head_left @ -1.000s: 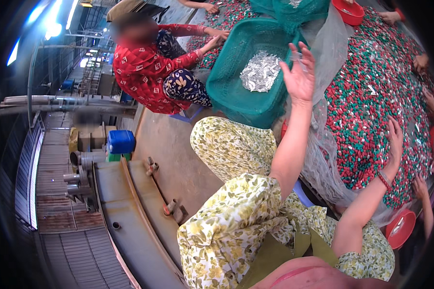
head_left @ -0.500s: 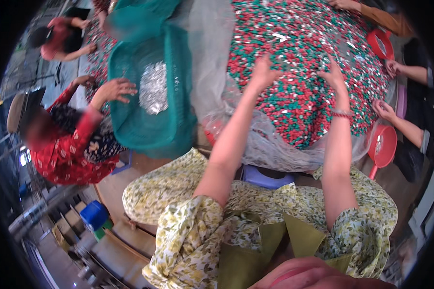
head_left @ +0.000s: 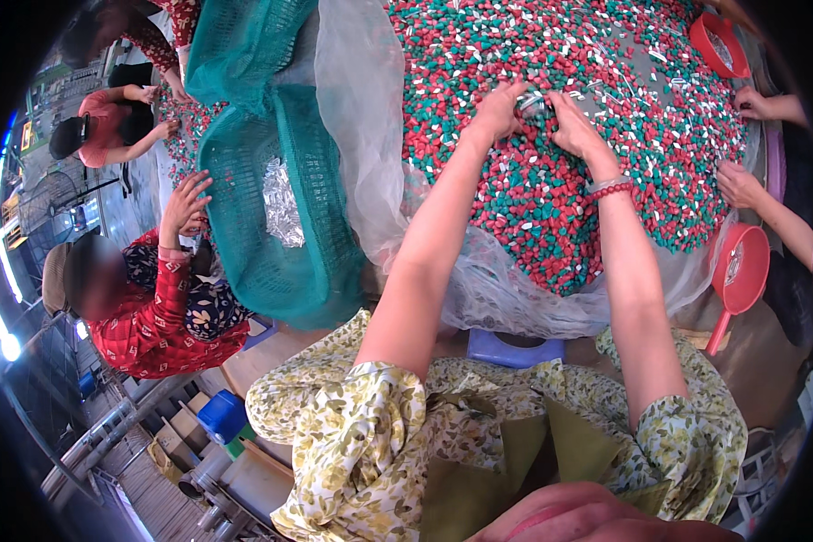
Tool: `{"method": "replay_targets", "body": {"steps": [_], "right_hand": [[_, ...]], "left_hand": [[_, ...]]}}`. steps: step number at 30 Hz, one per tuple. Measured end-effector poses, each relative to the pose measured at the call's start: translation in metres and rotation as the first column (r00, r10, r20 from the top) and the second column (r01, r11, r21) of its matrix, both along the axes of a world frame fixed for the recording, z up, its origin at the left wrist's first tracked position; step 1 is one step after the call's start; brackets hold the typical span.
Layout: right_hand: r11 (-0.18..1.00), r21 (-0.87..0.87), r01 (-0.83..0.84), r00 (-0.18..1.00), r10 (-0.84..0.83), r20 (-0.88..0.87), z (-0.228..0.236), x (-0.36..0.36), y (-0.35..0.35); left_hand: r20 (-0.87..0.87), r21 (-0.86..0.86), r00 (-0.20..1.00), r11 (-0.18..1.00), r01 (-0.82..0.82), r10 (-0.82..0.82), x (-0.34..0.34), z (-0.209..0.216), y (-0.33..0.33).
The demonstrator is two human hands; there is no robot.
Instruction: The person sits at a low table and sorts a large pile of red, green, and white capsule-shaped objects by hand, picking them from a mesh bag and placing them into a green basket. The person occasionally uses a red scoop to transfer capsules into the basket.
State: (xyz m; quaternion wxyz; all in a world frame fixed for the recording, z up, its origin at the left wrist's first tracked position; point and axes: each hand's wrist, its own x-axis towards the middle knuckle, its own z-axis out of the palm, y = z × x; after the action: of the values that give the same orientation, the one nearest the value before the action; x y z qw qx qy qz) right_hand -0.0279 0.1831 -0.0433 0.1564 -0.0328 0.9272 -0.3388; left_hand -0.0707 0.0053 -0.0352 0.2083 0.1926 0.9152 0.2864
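- Left hand (head_left: pixel 499 112) and right hand (head_left: pixel 580 131): slightly apart, fingers curved; whether either grips anything, I cannot tell.
- Red, green and white pile (head_left: pixel 546 212): beneath both hands, edged by translucent sheeting (head_left: pixel 359 108).
- Green basket (head_left: pixel 321 217): left of the pile.

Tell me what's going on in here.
A seated person's left hand and right hand are close together over a spread of small red, green and white pieces, fingers at a little cluster. To the left, a green basket holds silvery strips, with a co-worker's raised hand by its rim. A red dipper lies at right.
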Motion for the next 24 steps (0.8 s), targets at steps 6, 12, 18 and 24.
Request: {"method": "replay_targets", "body": {"steps": [6,12,18,24], "right_hand": [[0.934,-0.351,0.06,0.965,0.036,0.262,0.042,0.034,-0.009],[0.59,-0.743,0.316,0.888,0.091,0.451,0.084,0.079,-0.002],[0.594,-0.661,0.459,0.88,-0.203,0.429,0.073,0.11,-0.003],[0.963,-0.166,0.212,0.976,-0.216,-0.012,0.087,0.122,-0.029]], "left_hand": [[0.296,0.339,0.954,0.93,-0.143,0.038,0.043,0.012,-0.024],[0.613,0.588,0.79,0.667,-0.457,0.001,0.095,0.081,-0.031],[0.716,0.507,0.677,0.538,-0.673,0.173,0.127,0.089,-0.034],[0.814,0.537,0.574,0.263,-0.802,0.09,0.149,0.087,-0.053]]}}
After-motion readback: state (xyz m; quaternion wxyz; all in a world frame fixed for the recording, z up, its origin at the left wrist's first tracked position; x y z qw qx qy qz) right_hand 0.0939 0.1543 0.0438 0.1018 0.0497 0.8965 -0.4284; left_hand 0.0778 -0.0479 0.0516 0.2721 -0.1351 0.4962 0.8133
